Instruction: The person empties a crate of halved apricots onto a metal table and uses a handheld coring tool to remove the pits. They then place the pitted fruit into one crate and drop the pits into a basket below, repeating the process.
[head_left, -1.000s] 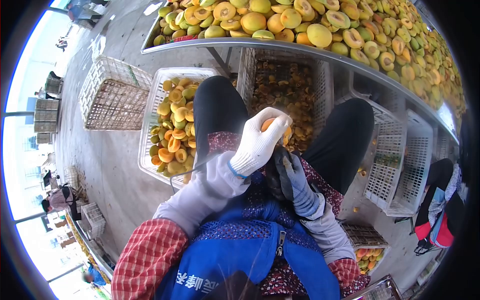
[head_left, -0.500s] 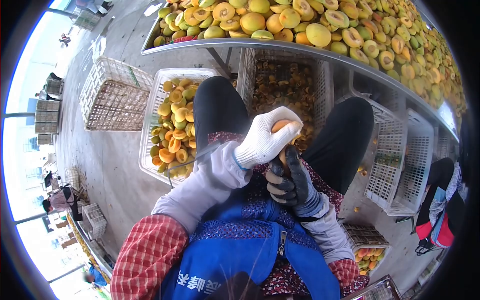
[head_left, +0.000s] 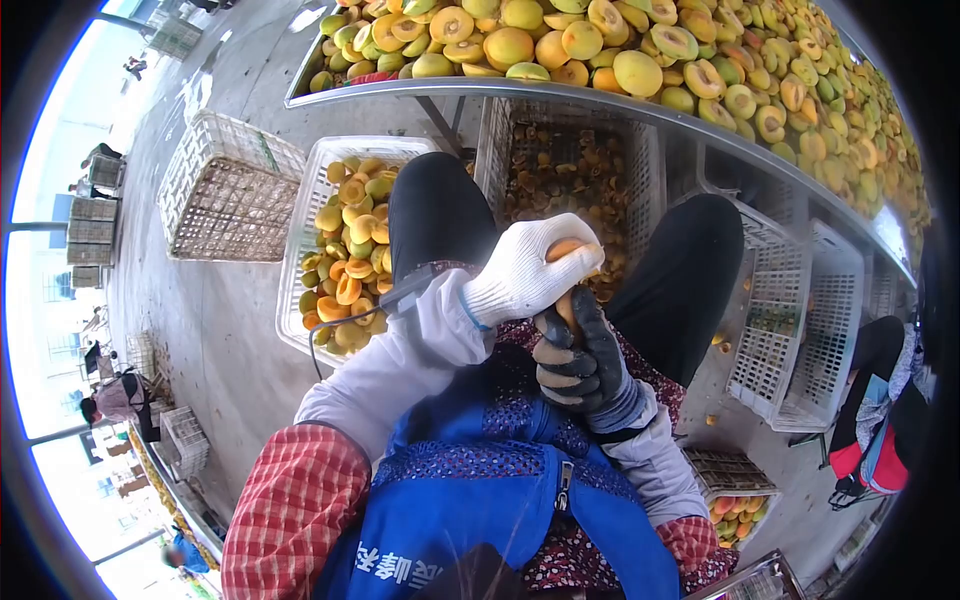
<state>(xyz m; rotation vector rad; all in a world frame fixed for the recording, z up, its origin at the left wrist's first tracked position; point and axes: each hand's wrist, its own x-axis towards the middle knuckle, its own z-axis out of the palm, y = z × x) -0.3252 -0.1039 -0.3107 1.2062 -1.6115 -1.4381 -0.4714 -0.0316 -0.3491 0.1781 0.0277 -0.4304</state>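
Note:
My left hand [head_left: 530,268], in a white knitted glove, is closed around an orange fruit [head_left: 563,250] that shows between thumb and fingers. Just below and touching it, my right hand [head_left: 580,360] wears a dark glove with tan patches. Its fingers are wrapped round an orange-brown piece of fruit [head_left: 568,308], partly hidden by the glove. Both hands are in front of my lap, over the near end of a crate [head_left: 648,165] with brownish fruit scraps in it.
A metal table [head_left: 470,88] heaped with halved fruit [head_left: 640,72] spans the top. Left of my knee stands a white crate [head_left: 292,290] of fruit halves, beside an upturned crate [head_left: 225,190]. More crates [head_left: 770,330] stand right, near a seated person [head_left: 880,400].
My left forearm and wrist have shifted slightly left and down. Both hands keep their hold, close together as before. The dark cord beside my left sleeve has moved a little.

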